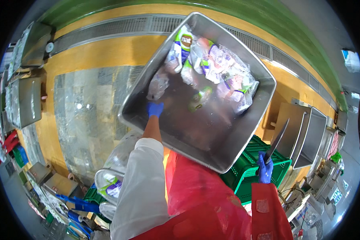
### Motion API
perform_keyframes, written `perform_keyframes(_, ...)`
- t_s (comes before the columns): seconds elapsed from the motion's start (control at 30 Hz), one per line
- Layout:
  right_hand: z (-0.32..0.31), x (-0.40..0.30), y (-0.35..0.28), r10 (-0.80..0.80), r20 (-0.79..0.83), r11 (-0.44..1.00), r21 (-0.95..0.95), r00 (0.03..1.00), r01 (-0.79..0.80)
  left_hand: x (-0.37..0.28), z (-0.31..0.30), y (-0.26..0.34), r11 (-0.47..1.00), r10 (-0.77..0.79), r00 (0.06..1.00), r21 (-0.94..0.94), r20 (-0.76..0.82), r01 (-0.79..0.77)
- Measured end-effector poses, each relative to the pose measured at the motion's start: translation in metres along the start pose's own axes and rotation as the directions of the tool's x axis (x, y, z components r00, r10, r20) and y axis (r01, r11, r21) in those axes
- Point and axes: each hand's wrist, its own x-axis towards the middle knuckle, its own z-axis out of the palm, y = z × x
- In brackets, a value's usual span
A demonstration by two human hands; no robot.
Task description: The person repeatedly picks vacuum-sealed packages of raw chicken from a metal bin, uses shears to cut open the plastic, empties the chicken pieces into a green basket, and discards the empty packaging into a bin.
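A deep stainless-steel tub stands before me, with pale pink meat in printed plastic bags heaped at its far side and reddish liquid over its bottom. Inside the near left part, my left hand, in a blue glove, is at the lower end of a clear plastic bag; whether its fingers grip the bag cannot be told. A loose green-and-clear wrapper lies in the liquid. Outside the tub on the right, my blue-gloved right hand holds a knife by its handle, blade pointing up and away.
Green plastic crates stand under my right hand. Further right is another steel tub. A clear bag-lined container with wrappers sits by my left arm. Steel carts stand far left; a floor drain grate runs behind the tub.
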Motion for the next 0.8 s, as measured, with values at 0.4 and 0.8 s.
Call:
perform_keyframes(0.4, -0.042, -0.032, 0.07, 0.294, -0.199, 0.955, 0.099, 0.935, -0.28, 0.021, -0.073, 0.083, 0.964, -0.128, 0.841, -0.266, -0.526, -0.02)
perform_keyframes(0.8, -0.04, -0.076, 0.111, 0.19, -0.231, 0.968, 0.207, 0.954, -0.142, -0.001, -0.153, 0.133, 0.921, 0.329, 0.835, -0.047, -0.442, -0.387)
